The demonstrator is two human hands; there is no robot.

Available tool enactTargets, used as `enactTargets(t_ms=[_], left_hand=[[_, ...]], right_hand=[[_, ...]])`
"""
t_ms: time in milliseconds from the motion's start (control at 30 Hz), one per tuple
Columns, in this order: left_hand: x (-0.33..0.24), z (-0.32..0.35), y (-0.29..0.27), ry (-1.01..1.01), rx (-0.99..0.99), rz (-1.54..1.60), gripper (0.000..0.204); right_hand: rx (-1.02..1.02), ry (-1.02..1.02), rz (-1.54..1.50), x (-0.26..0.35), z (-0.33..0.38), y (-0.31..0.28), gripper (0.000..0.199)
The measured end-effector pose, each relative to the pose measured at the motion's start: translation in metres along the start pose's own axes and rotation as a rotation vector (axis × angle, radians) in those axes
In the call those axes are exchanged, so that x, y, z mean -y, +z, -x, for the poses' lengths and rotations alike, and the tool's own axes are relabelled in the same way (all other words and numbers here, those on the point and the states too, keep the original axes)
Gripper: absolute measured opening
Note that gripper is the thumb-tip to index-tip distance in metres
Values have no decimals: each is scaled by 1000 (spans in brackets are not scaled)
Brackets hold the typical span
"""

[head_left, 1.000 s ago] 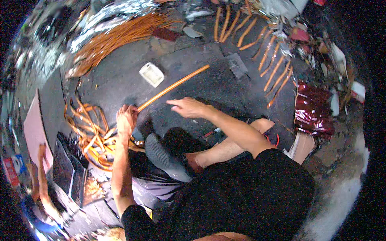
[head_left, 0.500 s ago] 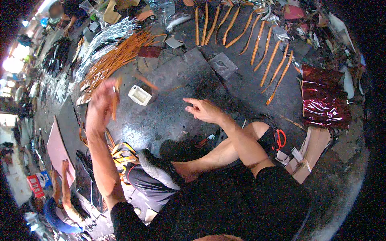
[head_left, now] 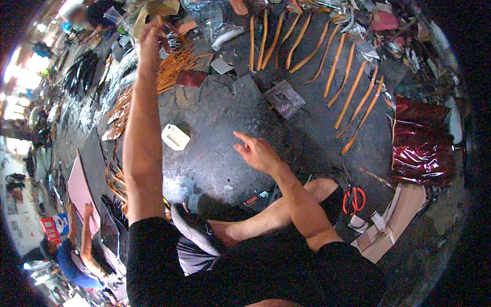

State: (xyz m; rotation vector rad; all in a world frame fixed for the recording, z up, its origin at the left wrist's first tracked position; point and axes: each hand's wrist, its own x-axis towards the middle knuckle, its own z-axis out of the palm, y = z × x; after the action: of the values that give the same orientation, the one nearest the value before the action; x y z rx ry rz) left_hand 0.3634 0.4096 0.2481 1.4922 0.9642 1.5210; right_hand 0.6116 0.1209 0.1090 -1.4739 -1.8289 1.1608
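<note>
My left arm is stretched far forward, and my left hand (head_left: 149,35) is over the far end of a pile of thin orange strips (head_left: 175,70). Its fingers are small and blurred, so whether they grip a strip cannot be made out. Over the dark floor, my right hand (head_left: 260,155) hovers with the index finger extended, the thumb apart and nothing in it. Between my arms lies a small white plastic tray-like piece (head_left: 176,137). Several separate orange strips (head_left: 335,66) are laid out in a curved row at the far right.
Scissors with red handles (head_left: 354,199) lie right of my knee, near folded cardboard (head_left: 396,222). Shiny dark red sheeting (head_left: 423,140) is at the right. A clear plastic piece (head_left: 285,98) lies ahead. At the left, another person (head_left: 76,261) handles a pink board (head_left: 82,189).
My left hand has swung forward from beside the white piece to the far end of the strip pile. My right hand stays nearly in place, with the view shifted slightly.
</note>
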Motion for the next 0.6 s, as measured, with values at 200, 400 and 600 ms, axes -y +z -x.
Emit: enactTargets(t_ms=[200,400,600], left_hand=[[189,118,-18,-477,-34,-466,28],[145,184,10,-298,-28,-919,47],[27,257,-63,-427,95,-935,30]], right_hand=[[88,-41,18,12,-5,16,46],[-63,-146,-41,-19,-10,25,44],[-8,-188,28,-23,-5,29,43]])
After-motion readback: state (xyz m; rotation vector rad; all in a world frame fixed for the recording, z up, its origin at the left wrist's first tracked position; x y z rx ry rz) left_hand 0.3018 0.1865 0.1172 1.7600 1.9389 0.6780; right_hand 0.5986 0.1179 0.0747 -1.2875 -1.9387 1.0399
